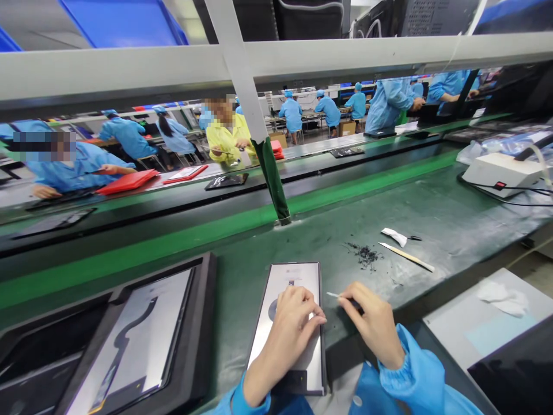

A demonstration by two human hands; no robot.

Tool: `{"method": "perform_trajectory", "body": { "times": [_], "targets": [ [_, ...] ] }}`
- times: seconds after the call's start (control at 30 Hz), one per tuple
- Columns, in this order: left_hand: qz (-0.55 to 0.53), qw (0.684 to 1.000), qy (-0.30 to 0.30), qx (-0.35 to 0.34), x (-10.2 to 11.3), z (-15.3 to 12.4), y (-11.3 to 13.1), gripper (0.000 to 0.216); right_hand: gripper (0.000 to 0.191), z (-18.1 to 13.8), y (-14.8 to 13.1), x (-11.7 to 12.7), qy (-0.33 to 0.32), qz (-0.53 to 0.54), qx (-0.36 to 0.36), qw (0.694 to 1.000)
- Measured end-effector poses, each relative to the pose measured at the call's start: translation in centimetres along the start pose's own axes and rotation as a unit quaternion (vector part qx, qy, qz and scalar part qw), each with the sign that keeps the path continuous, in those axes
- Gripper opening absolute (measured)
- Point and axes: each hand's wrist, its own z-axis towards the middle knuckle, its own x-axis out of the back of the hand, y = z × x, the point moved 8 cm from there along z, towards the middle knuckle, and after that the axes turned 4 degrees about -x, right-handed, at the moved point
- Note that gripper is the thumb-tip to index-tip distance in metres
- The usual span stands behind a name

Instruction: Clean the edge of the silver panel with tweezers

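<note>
A flat display panel (309, 357) with a silvery back and dark edges lies on the green bench in front of me. My left hand (294, 323) rests over it, thumb and fingers drawn together at its right edge; whatever they pinch, if anything, is too small to make out. Just right of the panel, my right hand (371, 320) pinches a thin white-tipped stick (332, 294), its tip pointing left toward the panel. Beyond that hand are a heap of black scraps (366, 255), a pale pointed stick (406, 257) and a crumpled white wrapper (394, 236).
At left, a black foam tray (203, 323) holds another silver panel (147, 323). A white box-shaped device (503, 176) with cables stands far right. Behind the bench runs a conveyor (302, 173), with a green-wrapped post (273, 181) before it. Several people work beyond.
</note>
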Motion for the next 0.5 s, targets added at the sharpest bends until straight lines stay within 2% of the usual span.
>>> {"method": "perform_trajectory", "body": {
  "times": [0.13, 0.2, 0.37, 0.5],
  "targets": [
    [0.031, 0.999, 0.019, -0.025, 0.4, 0.7, 0.2, 0.014, 0.030, -2.2, -0.8, -1.9, -0.070, -0.051, 0.057, 0.995],
    [0.036, 0.999, 0.023, -0.015, 0.0, 1.1, -0.3, 0.015, 0.030, -2.9, -1.2, -2.2, -0.079, -0.043, 0.065, 0.994],
    [0.056, 0.998, 0.030, 0.011, -1.3, -0.3, -0.9, 0.020, 0.031, -3.0, -0.5, -2.0, -0.048, -0.001, 0.009, 0.999],
    [0.091, 0.995, 0.037, -0.005, -1.9, -2.0, 0.4, 0.021, 0.033, -3.1, -0.3, -2.2, -0.011, -0.033, -0.008, 0.999]
  ]
}}
